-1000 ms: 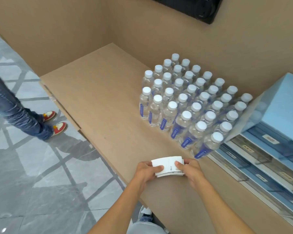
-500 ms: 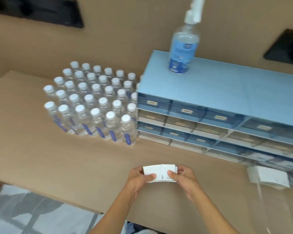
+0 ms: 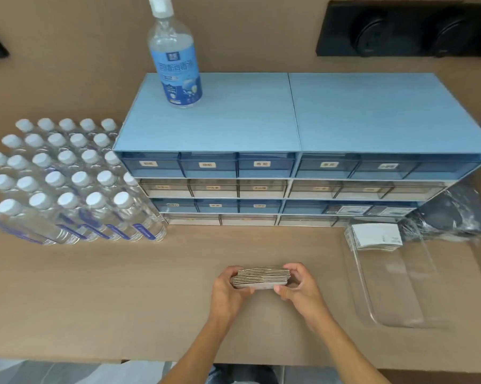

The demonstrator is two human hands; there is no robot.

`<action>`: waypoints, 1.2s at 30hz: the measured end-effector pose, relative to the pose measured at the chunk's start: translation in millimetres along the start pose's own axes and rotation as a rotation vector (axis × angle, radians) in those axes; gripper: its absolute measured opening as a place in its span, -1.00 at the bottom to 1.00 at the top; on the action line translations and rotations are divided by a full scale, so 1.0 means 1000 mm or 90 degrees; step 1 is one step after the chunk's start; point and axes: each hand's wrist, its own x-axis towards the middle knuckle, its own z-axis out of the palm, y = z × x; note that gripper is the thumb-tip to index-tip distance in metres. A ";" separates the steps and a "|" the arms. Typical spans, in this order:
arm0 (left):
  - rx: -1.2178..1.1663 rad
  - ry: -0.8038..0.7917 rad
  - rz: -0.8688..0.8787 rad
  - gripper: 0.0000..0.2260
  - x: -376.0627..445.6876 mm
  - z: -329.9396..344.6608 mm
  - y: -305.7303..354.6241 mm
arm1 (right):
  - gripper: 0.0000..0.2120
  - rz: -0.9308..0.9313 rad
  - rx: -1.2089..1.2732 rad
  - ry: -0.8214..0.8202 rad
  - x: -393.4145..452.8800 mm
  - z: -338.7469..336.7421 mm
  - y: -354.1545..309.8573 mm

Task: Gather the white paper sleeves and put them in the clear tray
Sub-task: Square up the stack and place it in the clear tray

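Note:
A stack of several white paper sleeves (image 3: pixel 261 277) is held edge-on between both hands just above the brown counter. My left hand (image 3: pixel 229 293) grips its left end and my right hand (image 3: pixel 300 291) grips its right end. The clear tray (image 3: pixel 399 297) lies on the counter to the right of my hands. At the tray's far end leans another stack of white sleeves (image 3: pixel 376 236).
A blue drawer cabinet (image 3: pixel 289 167) stands at the back with a tall labelled bottle (image 3: pixel 175 56) on top. Many small capped water bottles (image 3: pixel 67 184) crowd the left. Dark plastic-wrapped items (image 3: pixel 455 214) lie behind the tray. The counter's front edge runs just below my wrists.
The view has swung right, from the bottles to the cabinet and tray. The stack in my hands has tipped from face-up to edge-on.

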 end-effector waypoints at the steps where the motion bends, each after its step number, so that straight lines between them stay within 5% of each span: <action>1: -0.001 0.007 0.007 -0.62 -0.001 0.003 -0.001 | -0.58 -0.003 0.016 0.004 -0.001 0.000 0.002; 11: -0.060 -0.001 0.003 -0.53 -0.007 0.015 -0.020 | -0.44 0.001 0.065 -0.010 0.000 0.002 0.024; 21: -0.253 -0.039 -0.075 -0.33 -0.015 0.030 -0.026 | -0.80 0.045 0.188 0.087 0.000 0.037 0.029; 27: -0.402 -0.014 -0.118 -0.41 -0.016 0.039 -0.022 | -0.80 0.052 0.219 0.105 0.003 0.044 0.027; 36: -0.363 -0.007 -0.065 -0.58 -0.011 0.045 -0.026 | -0.73 0.052 0.263 0.119 0.000 0.048 0.028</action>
